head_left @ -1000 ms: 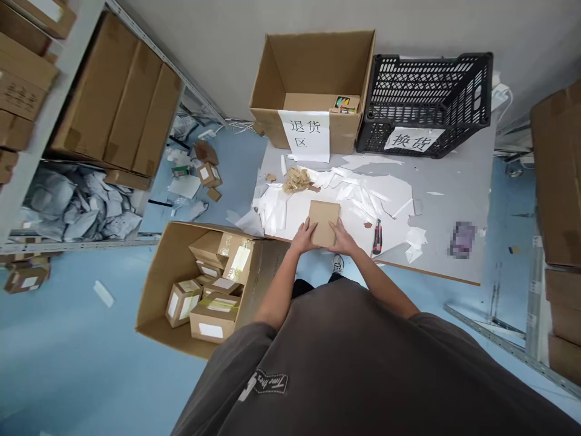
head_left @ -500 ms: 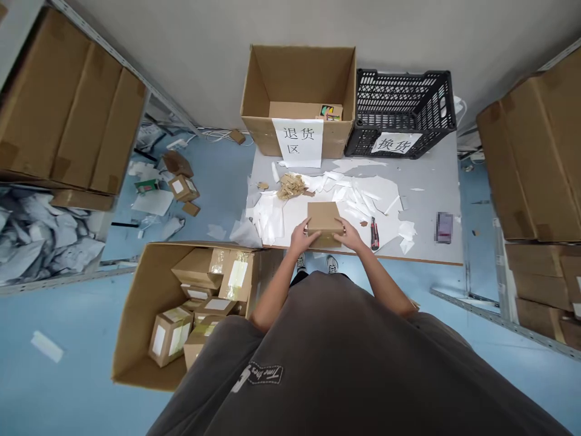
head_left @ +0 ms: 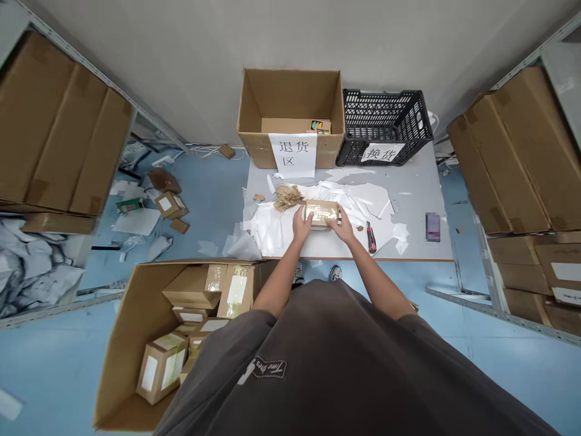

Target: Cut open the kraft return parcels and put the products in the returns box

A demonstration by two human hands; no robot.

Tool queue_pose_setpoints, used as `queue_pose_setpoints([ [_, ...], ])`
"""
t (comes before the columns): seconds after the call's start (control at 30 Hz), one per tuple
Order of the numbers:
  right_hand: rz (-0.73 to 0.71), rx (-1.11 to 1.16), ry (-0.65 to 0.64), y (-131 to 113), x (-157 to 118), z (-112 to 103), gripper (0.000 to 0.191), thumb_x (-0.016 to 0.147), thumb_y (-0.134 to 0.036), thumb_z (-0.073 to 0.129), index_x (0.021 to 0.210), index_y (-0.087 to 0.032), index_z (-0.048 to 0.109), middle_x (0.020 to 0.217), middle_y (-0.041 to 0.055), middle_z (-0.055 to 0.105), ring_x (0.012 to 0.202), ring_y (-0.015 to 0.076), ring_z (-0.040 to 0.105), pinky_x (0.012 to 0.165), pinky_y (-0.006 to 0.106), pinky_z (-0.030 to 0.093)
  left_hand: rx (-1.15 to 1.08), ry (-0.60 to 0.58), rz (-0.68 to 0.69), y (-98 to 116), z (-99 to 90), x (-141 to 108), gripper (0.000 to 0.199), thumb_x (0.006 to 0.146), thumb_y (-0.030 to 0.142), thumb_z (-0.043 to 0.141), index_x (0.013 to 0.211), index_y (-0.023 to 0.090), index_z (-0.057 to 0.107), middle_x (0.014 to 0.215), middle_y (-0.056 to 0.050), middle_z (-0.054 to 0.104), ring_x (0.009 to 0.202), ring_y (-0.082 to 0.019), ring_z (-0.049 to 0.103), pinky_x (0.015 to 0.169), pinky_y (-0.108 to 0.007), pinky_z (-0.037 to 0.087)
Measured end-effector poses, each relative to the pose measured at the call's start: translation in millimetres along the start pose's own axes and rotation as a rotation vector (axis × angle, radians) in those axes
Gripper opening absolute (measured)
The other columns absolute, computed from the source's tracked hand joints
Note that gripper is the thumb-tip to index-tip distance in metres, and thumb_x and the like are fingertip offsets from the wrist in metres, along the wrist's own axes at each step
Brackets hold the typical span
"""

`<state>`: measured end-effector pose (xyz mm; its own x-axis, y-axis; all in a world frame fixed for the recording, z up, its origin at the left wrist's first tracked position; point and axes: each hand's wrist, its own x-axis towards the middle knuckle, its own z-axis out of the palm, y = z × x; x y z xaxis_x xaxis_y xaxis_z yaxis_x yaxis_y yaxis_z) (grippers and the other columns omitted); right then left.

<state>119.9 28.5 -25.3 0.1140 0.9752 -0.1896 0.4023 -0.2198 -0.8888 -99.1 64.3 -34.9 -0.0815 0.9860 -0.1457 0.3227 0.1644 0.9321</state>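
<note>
Between my two hands is a small brown cardboard box (head_left: pixel 322 213), with shiny clear tape across the face turned up. My left hand (head_left: pixel 301 226) grips its left end, and my right hand (head_left: pixel 344 226) grips its right end. The box is over the near part of the table; whether it touches the surface I cannot tell. Just beyond it lie crumpled brown paper (head_left: pixel 288 197) and torn white paper (head_left: pixel 272 227). A red and black utility knife (head_left: pixel 371 237) rests to the right of my right hand.
At the back of the table (head_left: pixel 413 206) stand a large open carton (head_left: pixel 290 148) and a black plastic crate (head_left: pixel 385 148), both with paper signs. A big carton (head_left: pixel 118 345) of taped boxes stands at my lower left. Shelves with cartons (head_left: pixel 503 157) flank both sides.
The box has been turned in my hands, so a taped face now shows on top instead of a plain one. Both hands still hold its ends. The camera view has shifted.
</note>
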Motion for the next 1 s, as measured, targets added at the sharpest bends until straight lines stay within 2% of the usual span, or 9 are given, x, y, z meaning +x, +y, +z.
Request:
queue_pose_setpoints([
  [0.13,-0.13,-0.018,-0.106,7,-21,-5,0.094,0.085,-0.047,0.077,0.171,-0.032,0.042,0.175,0.0105,0.043,0.159,0.0354,0.042,0.118,0.055,0.054,-0.016,-0.119,0.144,-6,-5.7,-23,0.089,0.096,0.061,0.075,0.17,0.025,0.043,0.171,-0.017,0.047,0.16,-0.034,0.044,0.132,-0.051,0.038],
  [0.23,-0.138,-0.047,-0.092,4,-20,-5,0.081,0.089,-0.043,0.071,0.166,-0.031,0.05,0.171,0.0099,0.048,0.163,0.0351,0.037,0.122,0.057,0.05,0.015,-0.149,0.188,-3,-11.8,-26,0.088,0.091,0.063,0.081,0.164,0.023,0.052,0.166,-0.018,0.052,0.158,-0.036,0.046,0.131,-0.052,0.039],
  [0.33,-0.177,-0.087,-0.064,-6,-11,-12,0.073,0.094,-0.045,0.067,0.164,-0.029,0.055,0.165,0.0112,0.056,0.152,0.0354,0.052,0.123,0.057,0.049,0.024,-0.087,0.12,7,-16.7,-18,0.083,0.089,0.063,0.084,0.158,0.023,0.06,0.156,-0.018,0.062,0.143,-0.036,0.061,0.117,-0.049,0.053],
  [0.43,-0.148,-0.107,-0.043,-14,2,-21,0.075,0.098,-0.053,0.066,0.167,-0.028,0.051,0.158,0.0131,0.063,0.122,0.0332,0.07,0.11,0.054,0.058,0.003,0.0,0.019,13,-15.9,-9,0.08,0.093,0.06,0.08,0.162,0.026,0.057,0.151,-0.014,0.067,0.127,-0.031,0.07,0.104,-0.042,0.06],
  [0.53,0.004,-0.126,-0.016,-10,18,-19,0.083,0.099,-0.058,0.065,0.171,-0.025,0.044,0.146,0.0134,0.072,0.107,0.0307,0.075,0.105,0.051,0.061,-0.038,-0.079,-0.07,6,-5.6,-4,0.083,0.096,0.048,0.077,0.17,0.027,0.045,0.152,-0.013,0.068,0.132,-0.028,0.069,0.108,-0.04,0.058],
  [0.7,0.242,-0.123,-0.102,12,36,4,0.092,0.091,-0.045,0.068,0.174,-0.019,0.038,0.138,0.0145,0.076,0.116,0.0315,0.075,0.11,0.049,0.059,0.022,-0.297,-0.136,-21,15.3,-8,0.113,0.079,0.03,0.088,0.175,0.016,0.03,0.155,-0.018,0.066,0.142,-0.035,0.063,0.123,-0.052,0.049],
  [0.83,0.237,-0.098,-0.104,34,20,7,0.091,0.086,-0.04,0.066,0.172,-0.02,0.042,0.153,0.0159,0.067,0.133,0.0332,0.069,0.12,0.054,0.052,0.125,-0.208,-0.139,-34,12.3,-29,0.102,0.084,0.027,0.082,0.172,0.009,0.033,0.169,-0.026,0.049,0.16,-0.039,0.045,0.134,-0.055,0.034],
  [0.93,0.219,-0.088,-0.06,55,-9,-3,0.09,0.086,-0.049,0.069,0.168,-0.022,0.047,0.161,0.0169,0.06,0.143,0.0338,0.062,0.124,0.055,0.047,0.198,-0.15,-0.165,-39,5.4,-54,0.094,0.089,0.029,0.075,0.172,0.011,0.034,0.174,-0.026,0.042,0.166,-0.038,0.035,0.136,-0.055,0.029],
  [1.0,0.272,-0.077,-0.067,68,-29,-8,0.09,0.086,-0.056,0.071,0.166,-0.021,0.049,0.157,0.0188,0.064,0.139,0.0336,0.065,0.121,0.054,0.05,0.214,-0.148,-0.17,-40,6.8,-72,0.096,0.087,0.031,0.077,0.171,0.013,0.036,0.173,-0.025,0.043,0.166,-0.039,0.033,0.136,-0.055,0.029],
])
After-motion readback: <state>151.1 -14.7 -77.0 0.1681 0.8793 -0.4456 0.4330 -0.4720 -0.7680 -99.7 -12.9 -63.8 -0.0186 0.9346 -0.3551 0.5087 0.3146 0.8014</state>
